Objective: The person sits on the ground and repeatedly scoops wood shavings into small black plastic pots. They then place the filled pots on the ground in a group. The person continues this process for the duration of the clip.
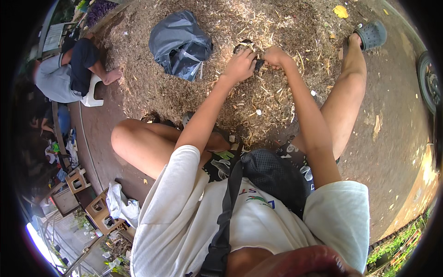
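My left hand (241, 65) curls over a small black plastic bag (259, 64) close to the ground. Just to the right, my right hand (274, 57) pinches an edge of the same plastic. Another dark, rounded edge (246, 42) shows beyond my left fingers; whether it belongs to the same bag I cannot tell. Both hands are above a bed of brown, dry chopped plant matter (221, 100) with pale shreds in it. A large, crumpled black plastic bag (180, 41) lies on this bed to the left, its mouth towards me.
Another person (62, 76) sits on a white plastic stool (92, 93) at the far left. Hollow blocks (100, 211) and a white sack (121, 204) stand at lower left. My legs flank the heap; a grey clog (372, 34) is on my right foot. A wheel (429, 81) stands at right.
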{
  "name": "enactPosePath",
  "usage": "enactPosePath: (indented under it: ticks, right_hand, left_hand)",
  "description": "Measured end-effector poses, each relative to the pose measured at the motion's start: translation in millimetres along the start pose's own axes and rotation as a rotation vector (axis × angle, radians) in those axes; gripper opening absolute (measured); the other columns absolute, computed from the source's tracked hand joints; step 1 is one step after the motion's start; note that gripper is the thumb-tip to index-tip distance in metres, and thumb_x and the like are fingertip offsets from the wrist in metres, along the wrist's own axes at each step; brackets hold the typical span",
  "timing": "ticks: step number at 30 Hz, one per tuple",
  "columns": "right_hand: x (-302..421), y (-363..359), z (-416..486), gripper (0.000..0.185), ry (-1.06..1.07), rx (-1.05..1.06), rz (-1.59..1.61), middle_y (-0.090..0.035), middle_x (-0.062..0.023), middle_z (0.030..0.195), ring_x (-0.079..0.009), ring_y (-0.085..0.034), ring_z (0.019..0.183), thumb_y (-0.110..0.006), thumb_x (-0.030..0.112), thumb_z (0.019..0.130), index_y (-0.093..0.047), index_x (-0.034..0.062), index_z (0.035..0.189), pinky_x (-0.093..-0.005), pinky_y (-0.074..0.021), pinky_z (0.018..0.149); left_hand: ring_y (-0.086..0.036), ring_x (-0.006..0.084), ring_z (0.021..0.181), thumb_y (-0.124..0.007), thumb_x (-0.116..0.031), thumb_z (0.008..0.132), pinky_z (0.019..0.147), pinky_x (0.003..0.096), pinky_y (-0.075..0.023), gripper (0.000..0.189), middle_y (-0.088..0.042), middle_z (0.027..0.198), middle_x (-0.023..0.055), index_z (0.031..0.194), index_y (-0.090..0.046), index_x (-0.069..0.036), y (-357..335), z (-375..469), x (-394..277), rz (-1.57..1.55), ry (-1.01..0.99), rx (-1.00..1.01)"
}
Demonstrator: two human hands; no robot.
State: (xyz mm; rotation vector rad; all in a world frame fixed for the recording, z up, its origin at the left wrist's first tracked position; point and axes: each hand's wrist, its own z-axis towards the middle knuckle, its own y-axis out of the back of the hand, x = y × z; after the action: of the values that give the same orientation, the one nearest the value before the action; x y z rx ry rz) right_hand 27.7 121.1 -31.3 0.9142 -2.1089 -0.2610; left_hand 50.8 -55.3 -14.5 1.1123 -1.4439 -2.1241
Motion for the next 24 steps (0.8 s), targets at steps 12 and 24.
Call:
enactPosePath:
  ticks: [12, 24]
  right_hand:
    - [16, -6, -18, 0.039, 0.149, -0.226, -0.161, -0.063, -0.0153, 0.11, -0.0274, -0.06, 0.104, -0.064, 0.025, 0.073, -0.06, 0.0073, 0.107, -0.0391, -0.0476, 0.086]
    - [8, -13, -14, 0.018, 0.12, -0.419, -0.157, -0.068, -0.0105, 0.097, -0.0284, -0.064, 0.092, -0.066, 0.015, 0.073, -0.068, 0.0151, 0.091, -0.0403, -0.0503, 0.08]
  left_hand:
    - [-0.049, 0.0276, 0.097, -0.059, -0.028, 0.083, 0.085, 0.0393, -0.0411, 0.028, -0.053, 0.105, 0.0101, 0.099, -0.063, -0.006, -6, -31, -2, 0.156, 0.001, 0.136]
    - [-0.05, 0.0353, 0.102, -0.059, -0.007, 0.079, 0.086, 0.0424, -0.0401, 0.035, -0.052, 0.109, 0.0198, 0.112, -0.052, -0.001, -20, -64, 16, 0.095, 0.278, -0.313]
